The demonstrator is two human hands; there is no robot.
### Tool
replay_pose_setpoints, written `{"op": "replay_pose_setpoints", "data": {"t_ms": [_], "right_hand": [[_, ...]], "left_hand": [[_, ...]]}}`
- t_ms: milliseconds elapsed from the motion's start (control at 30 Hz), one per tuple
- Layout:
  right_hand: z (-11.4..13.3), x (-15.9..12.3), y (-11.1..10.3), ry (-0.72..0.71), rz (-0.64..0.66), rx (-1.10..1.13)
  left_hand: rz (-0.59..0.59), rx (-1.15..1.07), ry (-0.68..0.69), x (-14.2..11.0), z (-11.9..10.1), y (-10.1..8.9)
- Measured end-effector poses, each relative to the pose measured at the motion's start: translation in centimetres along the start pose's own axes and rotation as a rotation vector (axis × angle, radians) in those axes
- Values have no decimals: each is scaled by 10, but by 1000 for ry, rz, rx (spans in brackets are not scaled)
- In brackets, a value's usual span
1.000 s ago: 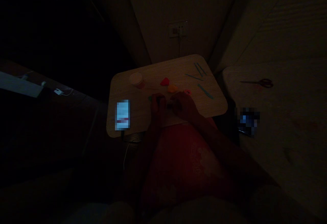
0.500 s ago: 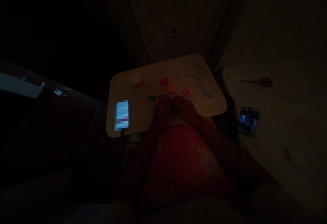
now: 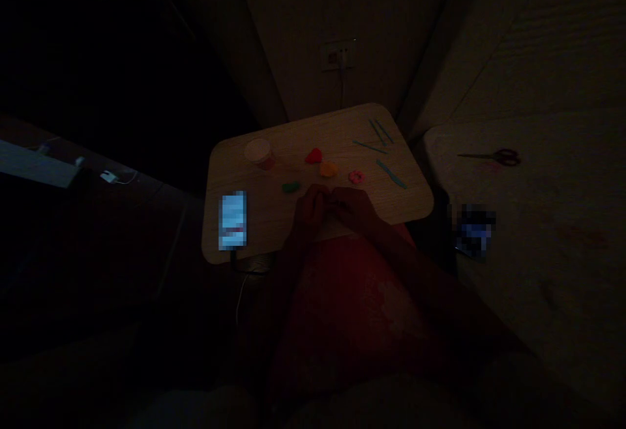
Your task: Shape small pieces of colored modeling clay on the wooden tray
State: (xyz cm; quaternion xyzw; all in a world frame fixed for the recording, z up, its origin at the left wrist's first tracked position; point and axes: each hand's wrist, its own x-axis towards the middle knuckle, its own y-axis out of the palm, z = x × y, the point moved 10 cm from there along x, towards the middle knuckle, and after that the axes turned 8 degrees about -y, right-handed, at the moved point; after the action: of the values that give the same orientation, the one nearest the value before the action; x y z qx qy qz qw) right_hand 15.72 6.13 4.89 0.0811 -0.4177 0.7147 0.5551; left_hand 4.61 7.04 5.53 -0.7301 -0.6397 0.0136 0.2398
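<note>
**Small bursts of colour in a dim corner**

A seated person bends over a wood-grain lap board (image 3: 298, 130), the left hand (image 3: 309, 215) and right hand (image 3: 355, 210) drawn close together above its near edge. The curled fingertips (image 3: 323, 198) meet in a narrow hold, though anything between them is hidden (the low light and the fingers themselves keep that secret), so it cannot be told whether they grip an object.

Just beyond the hands, a green lump of modelling clay (image 3: 291, 187) lies nearest the left hand and a pink flower-shaped clay piece (image 3: 357, 177) nearest the right. An orange clay lump (image 3: 328, 169) sits between them, farther up the board, beside a red heart-shaped clay piece (image 3: 313, 156). A round tub with a pale lid (image 3: 257, 153) stands toward the far left corner.

Along the right side lie slim teal modelling tools (image 3: 380, 131), including a spatula-shaped tool (image 3: 391, 174). A smartphone (image 3: 233, 220), its lit screen blurred out, rests at the board's left edge with a white cable (image 3: 239, 302) hanging below. The person's lap is covered in a red garment (image 3: 352, 305). On the pale padded surface to the right lie scissors (image 3: 489, 157) and a pixelated object (image 3: 474, 230). A wall socket (image 3: 337, 56) is visible behind the board.
</note>
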Motion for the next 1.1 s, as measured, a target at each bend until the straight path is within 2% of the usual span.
{"op": "replay_pose_setpoints", "data": {"t_ms": [167, 367, 500, 733, 800, 933, 1000, 1100], "right_hand": [[-4, 2, -11, 74, -88, 127], [-11, -5, -27, 131, -219, 0], [-9, -4, -29, 114, -229, -68], [-5, 0, -29, 132, -203, -72], [-7, -2, -35, 156, -259, -67], [-18, -9, -50, 250, -419, -66], [-18, -7, -46, 234, -385, -64], [-10, -1, -38, 158, -304, -64]], "left_hand": [[-56, -15, -19, 1, 3, -6], [-18, -34, -37, -2, 2, -3], [16, 25, -30, -4, 1, 0], [-42, 135, -10, -5, -2, -3], [-78, 107, -23, -5, 0, -9], [-249, 34, -105, -7, 10, -31], [-277, 19, -132, -7, 13, -35], [-239, -8, -143, -5, 12, -31]]}}
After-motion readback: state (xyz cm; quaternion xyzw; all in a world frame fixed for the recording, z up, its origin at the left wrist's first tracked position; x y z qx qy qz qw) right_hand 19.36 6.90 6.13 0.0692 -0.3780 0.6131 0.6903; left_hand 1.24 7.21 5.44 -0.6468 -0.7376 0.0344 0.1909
